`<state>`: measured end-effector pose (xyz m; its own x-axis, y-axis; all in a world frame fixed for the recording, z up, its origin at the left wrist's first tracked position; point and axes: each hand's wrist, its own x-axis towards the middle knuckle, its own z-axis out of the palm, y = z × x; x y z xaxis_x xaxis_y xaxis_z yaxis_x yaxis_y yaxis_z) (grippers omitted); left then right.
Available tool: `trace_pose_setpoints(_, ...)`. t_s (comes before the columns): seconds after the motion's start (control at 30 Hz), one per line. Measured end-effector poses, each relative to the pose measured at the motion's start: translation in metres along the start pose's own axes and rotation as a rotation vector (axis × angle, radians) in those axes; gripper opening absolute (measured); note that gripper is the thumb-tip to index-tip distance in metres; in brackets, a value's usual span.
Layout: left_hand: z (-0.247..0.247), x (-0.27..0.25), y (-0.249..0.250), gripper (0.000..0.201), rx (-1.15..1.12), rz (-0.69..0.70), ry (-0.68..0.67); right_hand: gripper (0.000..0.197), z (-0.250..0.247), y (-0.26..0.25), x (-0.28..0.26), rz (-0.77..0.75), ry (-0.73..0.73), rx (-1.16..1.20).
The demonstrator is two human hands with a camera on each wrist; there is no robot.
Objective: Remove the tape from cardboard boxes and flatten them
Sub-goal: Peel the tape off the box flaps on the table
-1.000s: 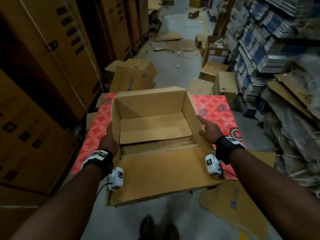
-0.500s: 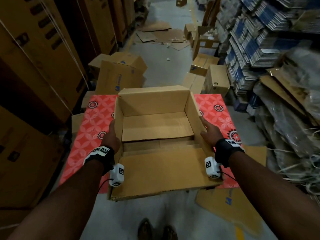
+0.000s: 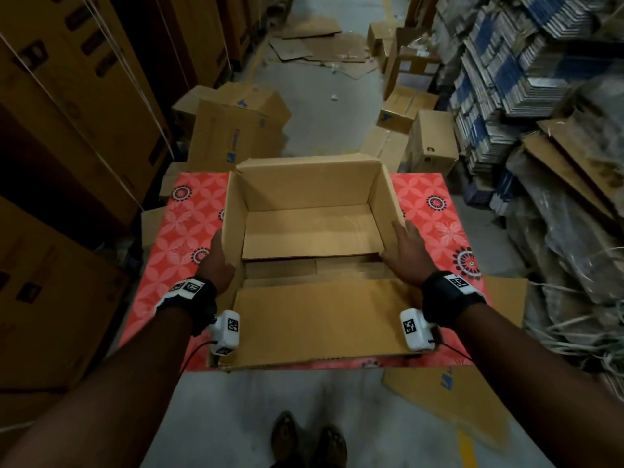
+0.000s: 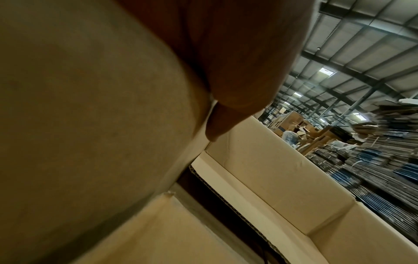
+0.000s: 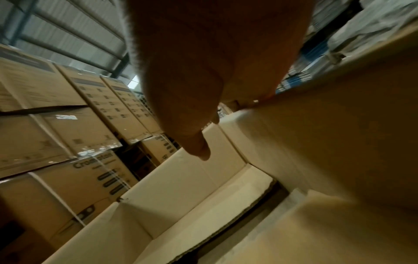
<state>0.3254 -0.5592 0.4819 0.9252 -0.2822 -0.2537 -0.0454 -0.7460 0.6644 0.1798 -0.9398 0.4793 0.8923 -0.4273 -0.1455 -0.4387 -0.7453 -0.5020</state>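
An open brown cardboard box stands on a red patterned table, with its near flap folded out flat toward me. My left hand holds the box's left wall and my right hand holds its right wall. In the left wrist view my thumb lies inside the box against the wall, and my fingers are hidden behind it. The right wrist view shows the same: the thumb is inside the box. I see no tape on the box.
Tall stacked cartons wall off the left. Loose boxes and another carton sit on the floor beyond the table. Bundles of flattened cardboard pile up on the right. A flat sheet lies beside my feet.
Both hands keep their hold on the side walls. The box has moved a little farther onto the table, and my view has tilted downward.
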Motion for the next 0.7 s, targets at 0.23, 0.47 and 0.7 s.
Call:
trace_pose_setpoints(0.23, 0.001, -0.030, -0.017, 0.083, 0.144, -0.011, -0.049, 0.069, -0.005, -0.009, -0.043, -0.074, -0.098, -0.142)
trace_pose_setpoints(0.47, 0.008, -0.090, -0.025, 0.079, 0.130, -0.065, -0.102, 0.078, 0.006, -0.032, -0.124, -0.276, -0.427, -0.225)
trace_pose_setpoints(0.7, 0.025, -0.147, -0.034, 0.083, 0.118, -0.090, -0.101, 0.056, 0.062, -0.074, -0.198, -0.548, -0.396, -0.419)
